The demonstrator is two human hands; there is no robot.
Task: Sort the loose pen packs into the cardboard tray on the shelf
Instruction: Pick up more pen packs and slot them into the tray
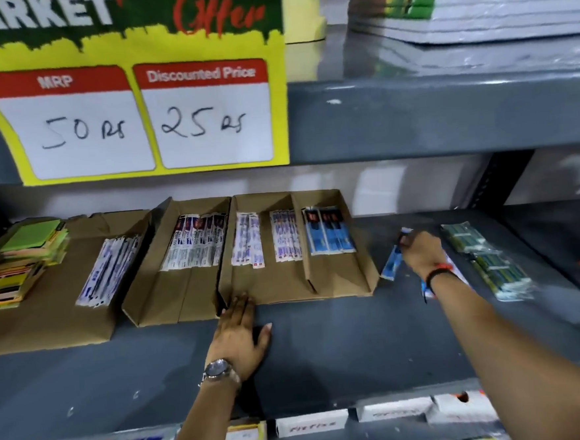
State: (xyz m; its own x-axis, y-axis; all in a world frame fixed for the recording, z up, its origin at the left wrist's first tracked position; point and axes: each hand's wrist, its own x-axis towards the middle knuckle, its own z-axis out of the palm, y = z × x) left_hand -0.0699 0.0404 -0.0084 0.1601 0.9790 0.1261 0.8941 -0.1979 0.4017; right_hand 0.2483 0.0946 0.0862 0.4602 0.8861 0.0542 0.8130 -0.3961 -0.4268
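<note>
A brown cardboard tray (279, 289) with dividers lies on the grey shelf; its compartments hold white-and-purple pen packs (284, 235) and blue pen packs (330, 230). My left hand (240, 333) rests flat on the shelf, fingertips touching the tray's front left corner. My right hand (419, 248) reaches to the right of the tray and pinches a loose blue pen pack (392, 264) that lies on the shelf beside the tray. More loose packs (455, 270) lie partly hidden under my right wrist.
A second cardboard tray (170, 297) with pen packs sits left of the first, then flat cardboard (47, 305) with more packs and a pile of coloured notepads (20, 262). Green-packaged items (487, 257) lie at the right. A yellow price sign (143, 103) hangs from the upper shelf.
</note>
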